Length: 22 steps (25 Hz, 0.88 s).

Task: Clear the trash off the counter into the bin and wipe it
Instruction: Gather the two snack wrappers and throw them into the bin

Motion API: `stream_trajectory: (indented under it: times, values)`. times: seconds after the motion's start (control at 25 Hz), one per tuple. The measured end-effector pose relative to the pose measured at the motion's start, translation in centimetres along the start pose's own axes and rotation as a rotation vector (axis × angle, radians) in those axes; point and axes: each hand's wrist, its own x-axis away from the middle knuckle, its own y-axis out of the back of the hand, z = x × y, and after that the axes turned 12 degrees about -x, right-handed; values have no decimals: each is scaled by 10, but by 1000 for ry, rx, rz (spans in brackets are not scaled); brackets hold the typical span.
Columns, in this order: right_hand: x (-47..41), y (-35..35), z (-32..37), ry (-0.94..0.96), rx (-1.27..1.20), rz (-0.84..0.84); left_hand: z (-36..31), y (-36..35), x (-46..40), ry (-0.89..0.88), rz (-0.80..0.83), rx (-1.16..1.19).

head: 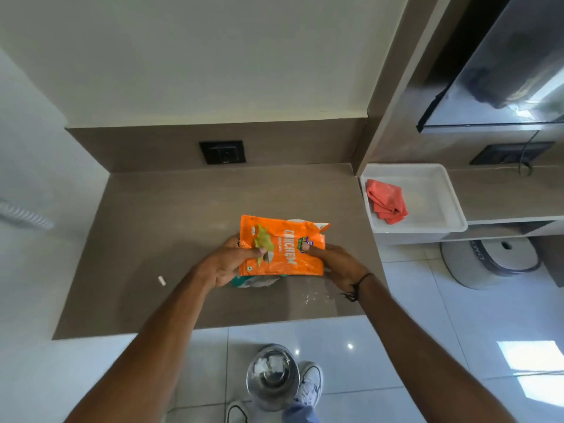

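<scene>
An orange snack packet (283, 245) is held just above the brown counter (152, 227), gripped on both sides. My left hand (227, 264) pinches its left edge and also holds a teal-and-white wrapper (253, 282) underneath. My right hand (338, 264) grips the packet's right lower corner. A small white scrap (161, 280) lies on the counter to the left. White crumbs (314, 297) are scattered near the counter's front edge. A steel bin (272, 377) with white paper inside stands on the floor below the counter edge. A red cloth (386, 204) lies in a white tray (439, 221) to the right.
A black wall socket (222, 152) sits in the backsplash. A grey round stool (488, 261) stands on the tiled floor at right, under a low shelf. A TV screen (500, 71) hangs above the right side. My white shoe (311, 386) is next to the bin.
</scene>
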Motion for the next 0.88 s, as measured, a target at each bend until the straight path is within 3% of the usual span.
stream_trajectory:
  times: [0.12, 0.52, 0.64, 0.76, 0.88]
  values:
    - [15, -20, -16, -39, -35, 148, 12, 14, 32, -29, 77, 20]
    - [88, -36, -112, 14, 335, -98, 100, 28, 78, -21, -140, -296]
    - [103, -32, -139, -25, 356, -133, 124, 25, 80, -115, -188, -488]
    - [111, -22, -169, -63, 404, -194, 138, 25, 74, -345, -458, -737]
    - [105, -6, -207, -79, 531, -266, 147, 32, 54, -478, -622, -1233]
